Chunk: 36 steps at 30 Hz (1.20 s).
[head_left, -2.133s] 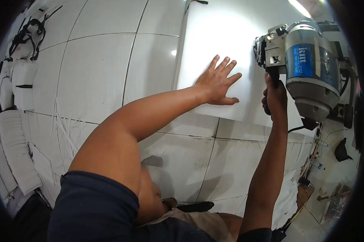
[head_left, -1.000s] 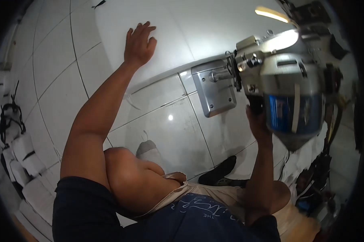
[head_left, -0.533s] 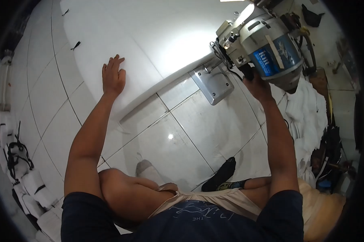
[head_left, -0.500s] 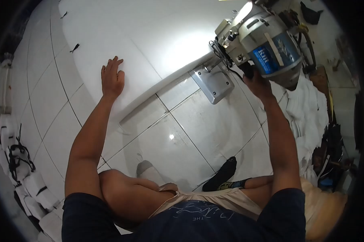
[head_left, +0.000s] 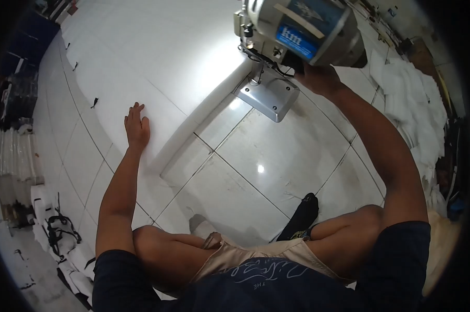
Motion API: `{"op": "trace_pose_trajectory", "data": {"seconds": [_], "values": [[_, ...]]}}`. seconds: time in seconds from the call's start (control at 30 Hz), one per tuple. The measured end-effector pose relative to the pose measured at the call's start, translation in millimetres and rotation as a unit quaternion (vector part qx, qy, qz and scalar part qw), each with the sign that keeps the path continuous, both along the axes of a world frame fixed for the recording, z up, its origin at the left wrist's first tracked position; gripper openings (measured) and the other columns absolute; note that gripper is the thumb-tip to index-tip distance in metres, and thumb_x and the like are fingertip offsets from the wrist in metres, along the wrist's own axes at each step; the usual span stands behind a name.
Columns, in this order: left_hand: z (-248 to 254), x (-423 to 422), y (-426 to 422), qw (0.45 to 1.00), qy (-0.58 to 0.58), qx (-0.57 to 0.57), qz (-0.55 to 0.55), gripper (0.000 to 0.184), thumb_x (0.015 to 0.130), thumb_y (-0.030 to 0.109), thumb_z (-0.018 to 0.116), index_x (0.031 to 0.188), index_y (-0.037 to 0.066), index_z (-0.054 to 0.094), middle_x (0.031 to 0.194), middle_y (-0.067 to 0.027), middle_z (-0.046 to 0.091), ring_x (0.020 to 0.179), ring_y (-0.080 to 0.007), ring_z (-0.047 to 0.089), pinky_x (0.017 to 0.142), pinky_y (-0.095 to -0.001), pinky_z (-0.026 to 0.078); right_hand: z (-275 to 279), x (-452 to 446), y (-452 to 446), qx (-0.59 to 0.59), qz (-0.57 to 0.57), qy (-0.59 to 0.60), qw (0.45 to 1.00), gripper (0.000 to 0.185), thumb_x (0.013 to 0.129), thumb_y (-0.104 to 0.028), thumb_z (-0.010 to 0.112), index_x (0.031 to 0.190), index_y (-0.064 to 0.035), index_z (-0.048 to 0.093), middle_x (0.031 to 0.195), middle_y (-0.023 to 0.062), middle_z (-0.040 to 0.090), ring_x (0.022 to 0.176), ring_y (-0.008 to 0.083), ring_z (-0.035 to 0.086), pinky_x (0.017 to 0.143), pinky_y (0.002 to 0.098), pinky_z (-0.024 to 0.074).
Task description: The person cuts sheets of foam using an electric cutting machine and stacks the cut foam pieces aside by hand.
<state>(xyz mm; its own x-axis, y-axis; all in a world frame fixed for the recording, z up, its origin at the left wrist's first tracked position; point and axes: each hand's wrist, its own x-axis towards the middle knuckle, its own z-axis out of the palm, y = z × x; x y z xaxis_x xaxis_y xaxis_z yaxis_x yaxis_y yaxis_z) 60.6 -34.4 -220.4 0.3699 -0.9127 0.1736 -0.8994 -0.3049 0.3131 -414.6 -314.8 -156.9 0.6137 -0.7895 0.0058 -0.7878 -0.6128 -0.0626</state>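
A thick, layered stack of white sheet material (head_left: 110,57) lies on the floor, its cut edge facing the right. On its near corner my left hand (head_left: 136,129) rests palm down, fingers stretched out and holding nothing. My right hand (head_left: 319,79) is wrapped round the dark handle of an electric straight-knife cutting machine (head_left: 326,31) with a blue "km" label; the fingertips are partly hidden. The machine's silver base plate (head_left: 272,98) stands on the tiles at the stack's edge, part of it out of sight by the layers. A lamp glow brightens the material beside the machine.
White tiled floor (head_left: 245,161) lies between the stack and my legs. Crumpled white offcuts (head_left: 409,99) are heaped at the right. Bundled white pieces with black straps (head_left: 60,234) lie at the left. My sock-covered foot (head_left: 301,216) is in front of me.
The cutting machine, with my right hand on it, has moved a little farther away along the stack's edge. My left hand stays flat on the material, and the view has shifted.
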Motion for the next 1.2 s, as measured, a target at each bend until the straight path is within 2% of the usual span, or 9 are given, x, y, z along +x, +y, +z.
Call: {"op": "trace_pose_trajectory", "data": {"seconds": [0.13,0.3,0.47,0.57,0.6,0.63,0.7,1.03,1.2], "values": [[2,4,2,0.997,-0.070,0.019,-0.028,0.042,0.087,0.012,0.044,0.127,0.003,0.053,0.145,-0.0204,0.041,0.137,-0.0403,0.033,0.114,-0.0495,0.021,4,1,3,0.025,-0.004,0.022,0.999,0.045,0.087,-0.041,0.058,0.110,-0.0027,0.062,0.103,0.0182,0.067,0.096,0.0320,0.066,0.085,0.0436,0.0526],[50,-110,-15,0.969,0.000,0.046,-0.243,0.026,0.073,0.002,0.060,0.099,0.003,0.060,0.100,-0.0157,0.061,0.098,-0.0355,0.056,0.090,-0.0439,0.042,19,1,4,0.082,0.020,-0.078,0.993,0.037,0.088,-0.040,0.053,0.100,-0.0096,0.070,0.101,0.0125,0.070,0.095,0.0288,0.067,0.082,0.0430,0.0539],[38,-280,-95,0.846,0.139,0.274,-0.435,0.036,0.080,0.016,0.070,0.113,0.008,0.060,0.108,-0.0152,0.058,0.104,-0.0340,0.057,0.089,-0.0417,0.048,3,-2,3,0.058,0.049,-0.207,0.975,0.027,0.082,-0.030,0.060,0.105,-0.0197,0.070,0.102,0.0071,0.070,0.098,0.0242,0.067,0.084,0.0392,0.0538],[-11,-351,-168,0.854,0.192,0.326,-0.358,0.050,0.085,0.026,0.069,0.129,0.009,0.051,0.117,-0.0161,0.056,0.104,-0.0274,0.058,0.089,-0.0402,0.048,0,-3,4,0.104,0.057,-0.245,0.962,0.023,0.081,-0.029,0.059,0.082,-0.0091,0.069,0.088,0.0125,0.070,0.081,0.0291,0.069,0.072,0.0433,0.0558],[-77,-356,-192,0.824,0.240,0.077,-0.508,0.066,0.085,0.026,0.071,0.142,0.012,0.039,0.116,-0.0141,0.057,0.102,-0.0228,0.058,0.086,-0.0391,0.048,2,-1,7,0.115,0.020,-0.277,0.954,0.020,0.081,-0.024,0.057,0.081,-0.0084,0.069,0.088,0.0124,0.070,0.086,0.0287,0.068,0.076,0.0422,0.0547],[-58,-389,-216,0.787,0.373,0.083,-0.485,0.083,0.084,0.024,0.072,0.150,0.014,0.023,0.116,-0.0125,0.056,0.096,-0.0197,0.058,0.084,-0.0377,0.049,3,1,8,0.127,0.031,-0.286,0.949,0.022,0.082,-0.022,0.054,0.079,-0.0069,0.069,0.089,0.0129,0.070,0.091,0.0282,0.068,0.080,0.0422,0.0535],[-20,-457,-255,0.859,0.336,0.336,-0.189,0.085,0.085,0.021,0.070,0.153,0.014,0.019,0.114,-0.0122,0.056,0.086,-0.0186,0.060,0.078,-0.0359,0.051,4,3,7,0.175,0.014,-0.317,0.932,0.023,0.086,-0.014,0.049,0.095,0.0001,0.064,0.089,0.0151,0.069,0.090,0.0295,0.067,0.078,0.0415,0.0538],[-103,-597,-247,0.836,0.358,0.078,-0.408,0.065,0.075,0.010,0.067,0.136,0.006,0.045,0.122,-0.0150,0.057,0.084,-0.0224,0.063,0.075,-0.0349,0.053,18,-11,0,0.219,0.044,-0.313,0.923,0.025,0.087,-0.007,0.047,0.105,0.0063,0.059,0.092,0.0190,0.069,0.090,0.0319,0.068,0.076,0.0396,0.0546],[2,-637,-175,0.755,0.360,0.213,-0.505,0.061,0.080,0.007,0.064,0.138,0.011,0.045,0.128,-0.0153,0.055,0.109,-0.0268,0.058,0.093,-0.0379,0.048,19,-13,-4,0.223,0.059,-0.258,0.938,0.027,0.084,-0.016,0.054,0.103,0.0008,0.062,0.093,0.0149,0.070,0.092,0.0284,0.068,0.078,0.0391,0.0540]]}}
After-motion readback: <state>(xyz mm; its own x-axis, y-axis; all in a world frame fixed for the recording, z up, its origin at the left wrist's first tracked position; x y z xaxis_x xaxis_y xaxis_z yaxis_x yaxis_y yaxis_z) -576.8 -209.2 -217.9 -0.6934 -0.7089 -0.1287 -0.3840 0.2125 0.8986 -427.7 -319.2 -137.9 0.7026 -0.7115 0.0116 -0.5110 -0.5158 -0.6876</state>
